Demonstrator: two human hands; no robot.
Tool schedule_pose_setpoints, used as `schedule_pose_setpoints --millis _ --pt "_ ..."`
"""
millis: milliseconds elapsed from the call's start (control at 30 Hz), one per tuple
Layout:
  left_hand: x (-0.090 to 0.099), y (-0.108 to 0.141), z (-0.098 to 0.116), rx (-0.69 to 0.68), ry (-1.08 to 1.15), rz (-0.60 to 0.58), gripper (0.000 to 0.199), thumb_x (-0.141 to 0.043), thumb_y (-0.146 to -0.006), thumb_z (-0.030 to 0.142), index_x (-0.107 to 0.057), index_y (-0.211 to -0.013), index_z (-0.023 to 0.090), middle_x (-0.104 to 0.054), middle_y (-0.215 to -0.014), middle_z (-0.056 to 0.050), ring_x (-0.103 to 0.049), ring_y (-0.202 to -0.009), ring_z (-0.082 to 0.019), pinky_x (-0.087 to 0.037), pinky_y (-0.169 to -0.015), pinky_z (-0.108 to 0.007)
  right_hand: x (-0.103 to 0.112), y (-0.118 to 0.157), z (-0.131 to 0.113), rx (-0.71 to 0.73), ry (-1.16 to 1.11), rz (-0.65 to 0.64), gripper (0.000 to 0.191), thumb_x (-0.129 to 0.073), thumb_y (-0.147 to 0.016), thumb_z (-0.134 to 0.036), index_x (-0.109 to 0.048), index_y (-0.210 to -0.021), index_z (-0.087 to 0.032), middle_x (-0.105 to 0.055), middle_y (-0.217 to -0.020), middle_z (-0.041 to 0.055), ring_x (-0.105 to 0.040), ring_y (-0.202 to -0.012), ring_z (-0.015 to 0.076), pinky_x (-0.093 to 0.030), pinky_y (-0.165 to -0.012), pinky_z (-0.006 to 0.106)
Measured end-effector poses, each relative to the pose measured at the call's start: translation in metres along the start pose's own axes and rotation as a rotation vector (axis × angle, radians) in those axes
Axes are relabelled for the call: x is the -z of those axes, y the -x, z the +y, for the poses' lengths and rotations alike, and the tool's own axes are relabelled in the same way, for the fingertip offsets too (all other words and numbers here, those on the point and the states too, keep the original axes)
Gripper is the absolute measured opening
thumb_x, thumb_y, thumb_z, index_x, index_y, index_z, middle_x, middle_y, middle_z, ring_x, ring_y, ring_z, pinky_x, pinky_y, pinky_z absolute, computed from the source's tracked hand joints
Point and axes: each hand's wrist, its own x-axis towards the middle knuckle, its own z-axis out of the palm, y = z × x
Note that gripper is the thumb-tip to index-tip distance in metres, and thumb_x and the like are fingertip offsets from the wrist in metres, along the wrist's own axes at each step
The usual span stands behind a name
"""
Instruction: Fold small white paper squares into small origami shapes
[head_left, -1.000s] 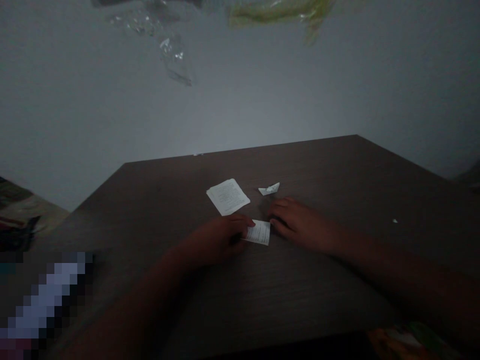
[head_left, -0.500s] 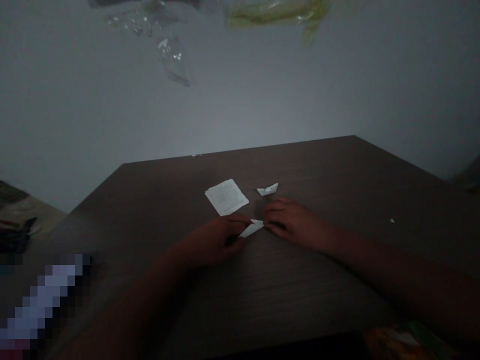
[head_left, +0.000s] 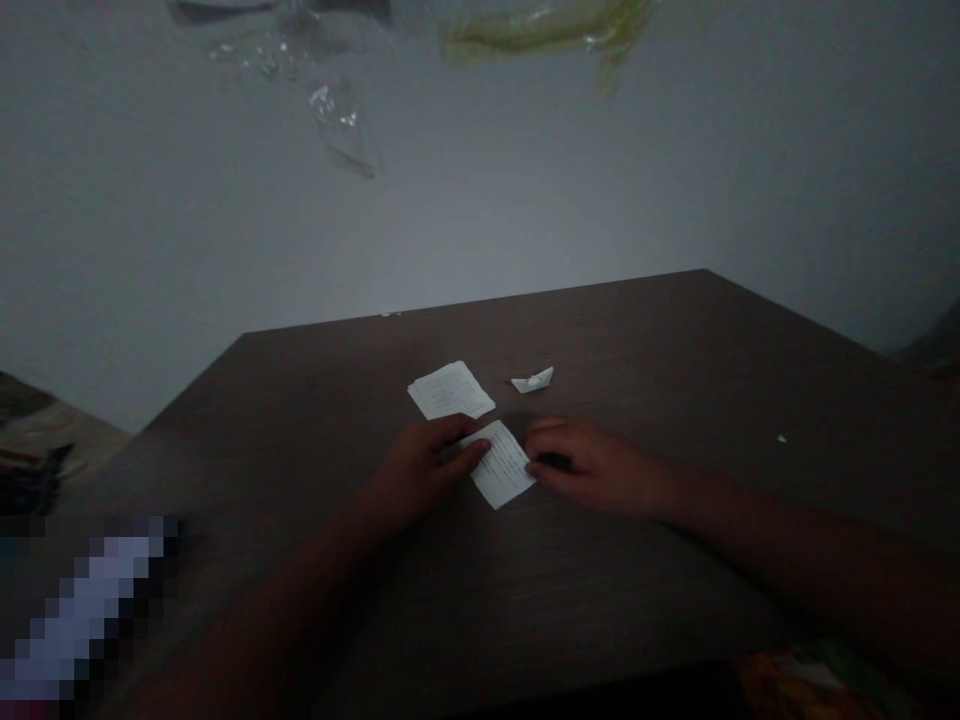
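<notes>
Between my hands is a small square sheet of printed paper (head_left: 499,472), spread open just above or on the table. My left hand (head_left: 429,460) pinches its left corner, the thumb on top of the print. At the opposite corner, my right hand (head_left: 581,460) grips the edge between thumb and curled fingers. A stack of similar printed paper squares (head_left: 450,388) lies just beyond my left hand, which covers its near corner. Beyond my right hand sits a little folded paper boat (head_left: 533,380).
The dark wooden table (head_left: 637,340) reaches back to a pale wall (head_left: 480,200). A tiny paper scrap (head_left: 781,438) lies on the right, another white bit (head_left: 391,314) at the back edge. Clear and yellow plastic (head_left: 547,35) hangs on the wall. A blurred-out object (head_left: 82,610) is at lower left.
The paper, earlier seen as a narrow folded shape between my fingers, now shows as an open square facing up. My left thumb has moved on top of it; my right hand has shifted slightly nearer.
</notes>
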Motion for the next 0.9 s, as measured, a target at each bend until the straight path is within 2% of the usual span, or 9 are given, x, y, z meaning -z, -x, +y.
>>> schedule_pose_setpoints --millis 167,233,333,400,500,567,733,900 --pt "-0.003 -0.002 -0.002 0.051 0.005 0.074 0.029 -0.073 -0.111 0.05 -0.087 -0.113 0.024 -0.09 -0.102 -0.008 -0.084 -0.094 -0.03 -0.069 -0.09 -0.043 -0.002 -0.001 -0.007 -0.154 -0.103 0.015 0.015 -0.077 -0.113 -0.026 -0.073 -0.098 -0.024 -0.078 -0.106 0.0042 -0.075 -0.098 0.0235 -0.057 -0.092 0.038" --pt "-0.004 -0.003 -0.005 0.052 -0.033 0.065 0.028 -0.074 -0.111 0.049 -0.087 -0.118 0.025 -0.091 -0.107 -0.009 -0.086 -0.096 -0.031 -0.07 -0.093 -0.044 -0.003 -0.001 -0.007 -0.211 -0.109 0.014 0.015 -0.078 -0.113 -0.027 -0.076 -0.099 -0.023 -0.081 -0.105 0.0043 -0.075 -0.097 0.0237 -0.057 -0.09 0.037" --pt "-0.008 -0.005 -0.012 0.06 -0.115 0.014 0.027 -0.072 -0.113 0.043 -0.087 -0.127 0.025 -0.093 -0.115 -0.01 -0.088 -0.102 -0.033 -0.072 -0.095 -0.046 -0.002 -0.002 -0.007 -0.245 -0.077 -0.031 0.024 -0.073 -0.117 -0.028 -0.079 -0.095 -0.022 -0.083 -0.1 0.0052 -0.075 -0.093 0.0231 -0.055 -0.088 0.037" --pt "-0.014 -0.006 -0.017 0.039 -0.186 -0.009 0.027 -0.073 -0.113 0.037 -0.086 -0.133 0.025 -0.093 -0.123 -0.011 -0.088 -0.111 -0.034 -0.074 -0.101 -0.049 -0.001 -0.002 -0.008 -0.238 -0.02 -0.084 0.027 -0.072 -0.117 -0.027 -0.079 -0.092 -0.022 -0.082 -0.098 0.0059 -0.074 -0.092 0.0234 -0.054 -0.088 0.037" --pt "-0.02 -0.007 -0.023 -0.061 -0.322 0.056 0.038 -0.079 -0.108 0.028 -0.082 -0.146 0.026 -0.087 -0.147 -0.014 -0.081 -0.139 -0.037 -0.069 -0.124 -0.058 0.002 -0.002 -0.01 -0.255 0.108 -0.13 0.02 -0.077 -0.113 -0.023 -0.081 -0.093 -0.021 -0.083 -0.101 0.0077 -0.075 -0.097 0.0251 -0.053 -0.09 0.038" --pt "-0.022 -0.006 -0.023 -0.101 -0.396 0.071 0.042 -0.08 -0.107 0.025 -0.082 -0.149 0.027 -0.083 -0.153 -0.014 -0.077 -0.146 -0.038 -0.066 -0.129 -0.061 0.004 -0.002 -0.01 -0.292 0.173 -0.139 0.015 -0.079 -0.111 -0.022 -0.083 -0.097 -0.02 -0.084 -0.105 0.0091 -0.075 -0.099 0.0255 -0.052 -0.09 0.037" --pt "-0.023 -0.001 -0.012 -0.067 -0.468 -0.132 0.028 -0.081 -0.113 0.027 -0.088 -0.14 0.025 -0.087 -0.148 -0.015 -0.082 -0.138 -0.038 -0.067 -0.125 -0.055 0.005 -0.003 -0.008 -0.311 0.205 -0.146 0.009 -0.084 -0.107 -0.021 -0.083 -0.098 -0.02 -0.083 -0.104 0.0075 -0.074 -0.095 0.0239 -0.05 -0.085 0.036" --pt "-0.031 0.004 -0.005 -0.068 -0.477 -0.211 0.041 -0.093 -0.106 0.03 -0.088 -0.147 0.027 -0.084 -0.163 -0.014 -0.079 -0.15 -0.04 -0.062 -0.133 -0.053 0.001 -0.001 -0.009 -0.276 0.17 -0.131 0.016 -0.092 -0.098 -0.016 -0.079 -0.091 -0.023 -0.082 -0.1 0.0052 -0.073 -0.092 0.0238 -0.05 -0.083 0.036"
